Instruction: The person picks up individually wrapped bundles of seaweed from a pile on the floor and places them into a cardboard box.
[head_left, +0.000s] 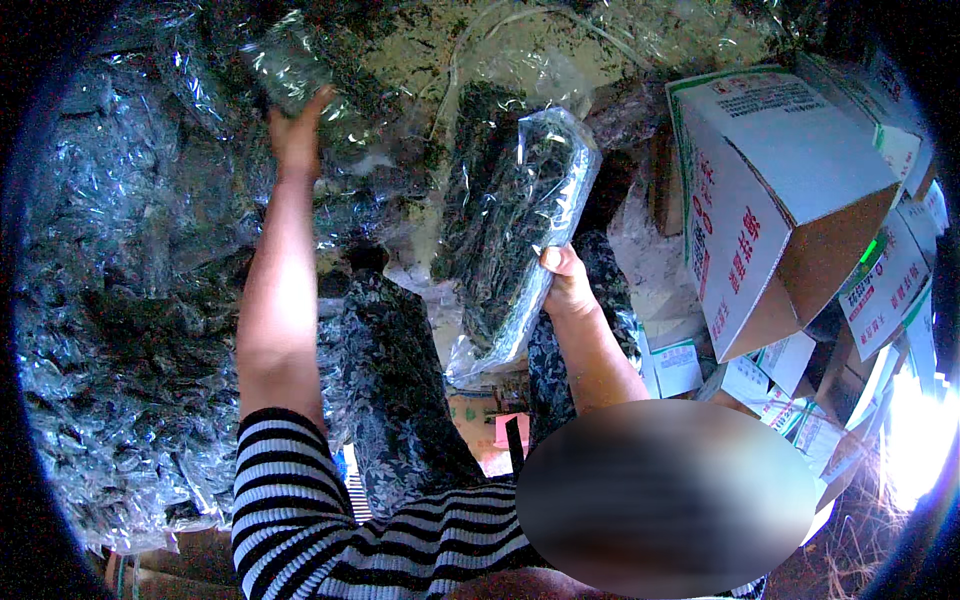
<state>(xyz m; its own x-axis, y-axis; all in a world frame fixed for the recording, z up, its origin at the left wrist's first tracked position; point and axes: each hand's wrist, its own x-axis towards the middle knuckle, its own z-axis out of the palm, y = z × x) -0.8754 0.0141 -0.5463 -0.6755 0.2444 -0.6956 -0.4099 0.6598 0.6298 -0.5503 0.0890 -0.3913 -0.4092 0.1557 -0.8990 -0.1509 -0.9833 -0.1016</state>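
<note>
My right hand grips the edge of a long clear plastic bag packed with dark, stringy material, its thumb on top. My left hand reaches out to the upper left, blurred, with thumb and fingers spread at a shiny clear plastic package; whether it grips the package is unclear. A large heap of similar clear bags with dark contents fills the left side. Under the held bag lies a larger clear plastic sheet or bag, partly covered.
At the right stands an open white cardboard box with red and green print. More printed boxes pile up behind and below it. My knees in dark floral cloth are below the hands. A bright light glares at the far right.
</note>
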